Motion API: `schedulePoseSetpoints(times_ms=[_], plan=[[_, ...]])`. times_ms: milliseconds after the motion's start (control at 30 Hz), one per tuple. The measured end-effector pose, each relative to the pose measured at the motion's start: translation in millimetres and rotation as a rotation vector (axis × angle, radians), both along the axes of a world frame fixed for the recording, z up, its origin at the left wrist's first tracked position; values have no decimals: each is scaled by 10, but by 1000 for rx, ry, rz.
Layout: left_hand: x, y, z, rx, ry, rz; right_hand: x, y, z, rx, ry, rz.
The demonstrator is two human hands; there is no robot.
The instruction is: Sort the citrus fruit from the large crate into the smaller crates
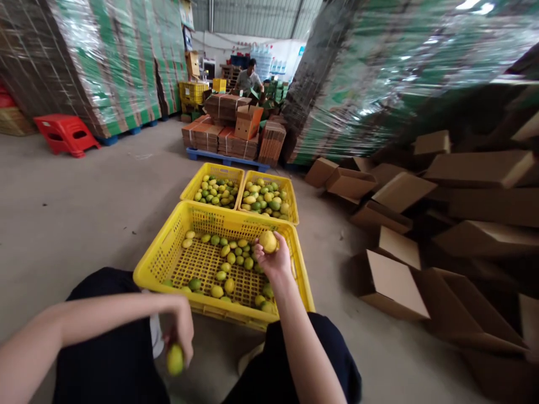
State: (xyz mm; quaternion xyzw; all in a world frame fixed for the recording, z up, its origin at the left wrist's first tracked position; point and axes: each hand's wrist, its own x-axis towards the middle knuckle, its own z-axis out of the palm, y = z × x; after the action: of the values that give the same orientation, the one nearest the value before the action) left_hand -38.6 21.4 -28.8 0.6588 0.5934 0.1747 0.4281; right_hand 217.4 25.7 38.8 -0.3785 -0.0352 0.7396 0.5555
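Note:
My right hand (275, 262) holds a yellow lemon (268, 242) in its fingers, above the right side of a large yellow plastic crate (147, 255). Down by my left knee, outside the crate's near edge, my left hand (183, 328) hangs with its fingers around a yellow-green lemon (175, 359); it is slightly blurred. Several green and yellow lemons (231, 258) lie loose on the crate's slotted floor. My right hand and forearm hide some of those on the right.
Beyond the large crate stand two smaller yellow crates (185, 194) of lemons. Flattened cartons (238, 145) rest on a blue pallet (227, 161), with a person (248, 78) behind them. Open cardboard boxes (396, 286) crowd the right. A red stool (67, 134) and wrapped stacks (113, 67) stand left.

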Motion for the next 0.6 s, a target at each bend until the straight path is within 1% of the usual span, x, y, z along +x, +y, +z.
schedulePoseSetpoints(times_ms=[67,167,233,300,333,367,400,467,533,600], plan=[[-146,221,84,36,44,93,-19,-28,28,10,7,32],[-367,618,274,64,111,176,-48,-30,29,12,11,26],[-495,851,400,69,240,240,-58,-13,13,9,12,4],[-568,957,435,73,301,264,-63,4,-14,3,4,-7],[-576,941,394,62,314,251,-67,7,-32,1,-7,-8],[-563,878,306,34,320,218,-75,5,-54,-2,-24,-9],[-533,775,176,-14,322,163,-86,-3,-81,-7,-49,-9],[-430,490,-175,-144,330,16,-117,-38,-144,-14,-117,16],[-299,180,-550,-238,335,-129,-148,-91,-211,-17,-194,99],[-175,-71,-848,-264,297,-263,-160,-152,-267,-36,-276,220]])
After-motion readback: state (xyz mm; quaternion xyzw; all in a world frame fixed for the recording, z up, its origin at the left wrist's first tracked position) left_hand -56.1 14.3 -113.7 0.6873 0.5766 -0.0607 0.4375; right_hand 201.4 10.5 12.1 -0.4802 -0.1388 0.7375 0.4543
